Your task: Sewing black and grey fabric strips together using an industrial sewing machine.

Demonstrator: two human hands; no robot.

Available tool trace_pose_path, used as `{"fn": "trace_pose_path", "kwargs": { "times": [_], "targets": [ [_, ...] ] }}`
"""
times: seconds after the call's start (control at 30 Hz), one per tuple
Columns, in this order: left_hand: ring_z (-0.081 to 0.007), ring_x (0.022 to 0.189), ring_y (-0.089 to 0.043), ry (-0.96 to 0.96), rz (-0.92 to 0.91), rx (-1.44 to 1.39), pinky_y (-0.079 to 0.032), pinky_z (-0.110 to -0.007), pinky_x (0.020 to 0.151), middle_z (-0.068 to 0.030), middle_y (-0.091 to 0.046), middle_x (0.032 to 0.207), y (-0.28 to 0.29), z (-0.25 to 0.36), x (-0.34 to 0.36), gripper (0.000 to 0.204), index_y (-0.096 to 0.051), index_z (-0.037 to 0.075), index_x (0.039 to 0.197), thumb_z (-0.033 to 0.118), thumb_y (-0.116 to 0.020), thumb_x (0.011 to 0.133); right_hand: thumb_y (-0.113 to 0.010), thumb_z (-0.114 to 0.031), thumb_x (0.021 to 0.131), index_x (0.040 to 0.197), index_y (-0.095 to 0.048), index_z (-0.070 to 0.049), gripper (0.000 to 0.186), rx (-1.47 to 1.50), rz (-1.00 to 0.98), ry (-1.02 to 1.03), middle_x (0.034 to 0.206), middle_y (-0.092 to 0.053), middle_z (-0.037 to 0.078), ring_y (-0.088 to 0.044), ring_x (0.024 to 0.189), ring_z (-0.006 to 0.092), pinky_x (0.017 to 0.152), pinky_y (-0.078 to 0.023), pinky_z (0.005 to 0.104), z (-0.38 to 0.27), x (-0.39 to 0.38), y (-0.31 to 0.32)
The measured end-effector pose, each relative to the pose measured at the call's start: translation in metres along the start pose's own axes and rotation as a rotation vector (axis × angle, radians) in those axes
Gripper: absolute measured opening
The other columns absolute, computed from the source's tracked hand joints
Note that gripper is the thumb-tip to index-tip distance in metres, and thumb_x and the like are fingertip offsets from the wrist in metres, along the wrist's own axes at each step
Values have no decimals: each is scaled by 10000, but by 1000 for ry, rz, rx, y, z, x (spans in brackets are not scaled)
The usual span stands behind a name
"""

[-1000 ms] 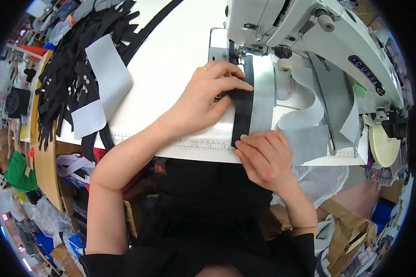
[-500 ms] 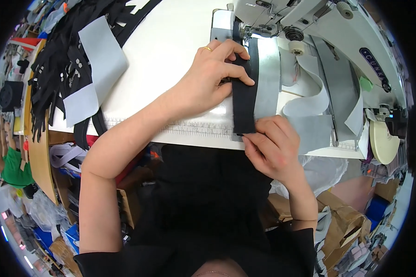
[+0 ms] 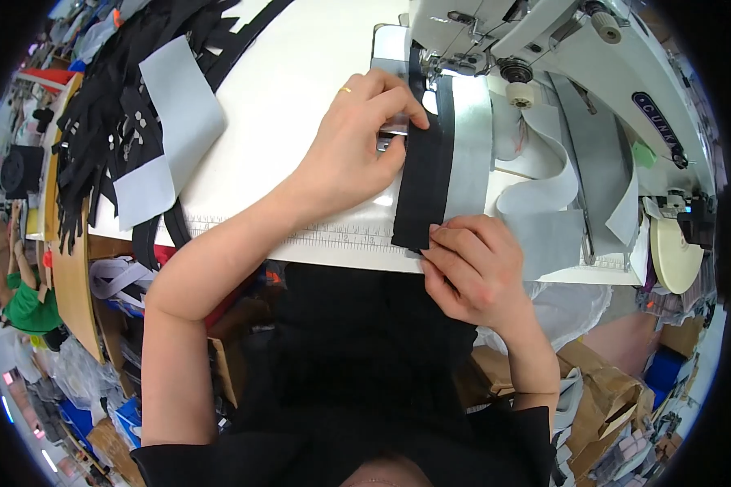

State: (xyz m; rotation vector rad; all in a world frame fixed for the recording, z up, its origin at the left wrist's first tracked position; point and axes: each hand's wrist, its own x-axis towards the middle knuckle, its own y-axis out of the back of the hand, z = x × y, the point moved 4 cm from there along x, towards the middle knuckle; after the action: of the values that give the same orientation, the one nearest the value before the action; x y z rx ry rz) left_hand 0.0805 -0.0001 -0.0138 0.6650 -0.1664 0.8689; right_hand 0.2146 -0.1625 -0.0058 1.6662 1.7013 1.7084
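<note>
A black fabric strip lies on a grey fabric strip, both running under the foot of a white sewing machine. My left hand, with a ring on one finger, presses its fingertips on the upper part of the black strip near the needle. My right hand pinches the strips' near end at the white table's front edge. More grey pieces lie to the right of the strips.
A pile of black strips and grey pieces lies at the table's left. A measuring tape runs along the front edge. A cream disc hangs at the right. Another person in green sits far left. Brown bags stand below right.
The view has shifted slightly. My left fingers have slid up the black strip toward the needle, and the strip has advanced a little under the foot. My right hand keeps its grip.
</note>
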Motion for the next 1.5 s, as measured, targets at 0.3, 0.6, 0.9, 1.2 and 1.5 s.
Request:
{"fn": "trace_pose_path", "kwargs": {
  "times": [0.3, 0.6, 0.9, 1.2, 1.5],
  "targets": [
    [-220, 976, -663, 68, 56, 83, -523, -332, 885, -67, -730, 966, 3, 2, 1, 193, -766, 28, 947, -61, -732, 778, -771, -77, 687, 865, -723, -29, 191, 85, 46, -53, 971, -706, 65, -675, 898, 235, 706, -516, 353, 3, -1, 4],
    [-202, 1059, -638, 12, 74, 204, -548, -330, 854, -50, -742, 1089, 1, 0, 1, 187, -810, 49, 925, -57, -750, 783, -760, -79, 700, 883, -732, -33, 190, 87, 107, -54, 972, -718, 56, -686, 897, 230, 703, -514, 343, 5, -4, 2],
    [-254, 1122, -611, -3, 5, 224, -513, -371, 958, -60, -738, 1124, 2, 6, 1, 258, -788, 67, 1055, -28, -724, 823, -760, -120, 726, 918, -749, -52, 204, 12, 52, -56, 1003, -733, 30, -675, 927, 204, 844, -491, 378, 1, -2, 5],
    [-277, 1167, -590, 51, 12, 185, -469, -389, 1018, -88, -692, 1195, 0, 5, 1, 302, -783, 55, 1111, -41, -711, 834, -766, -115, 755, 1001, -751, -49, 255, -12, 14, -131, 1119, -715, 45, -655, 1002, 216, 896, -447, 403, 5, 0, 4],
    [-247, 1097, -622, 75, 16, 95, -530, -329, 883, -99, -705, 1155, 1, 3, 3, 289, -776, 32, 1093, -64, -707, 829, -754, -138, 821, 1083, -736, -50, 277, -76, -14, -217, 1238, -682, 62, -618, 1110, 238, 949, -423, 433, 8, 2, 1]
  ]
}}
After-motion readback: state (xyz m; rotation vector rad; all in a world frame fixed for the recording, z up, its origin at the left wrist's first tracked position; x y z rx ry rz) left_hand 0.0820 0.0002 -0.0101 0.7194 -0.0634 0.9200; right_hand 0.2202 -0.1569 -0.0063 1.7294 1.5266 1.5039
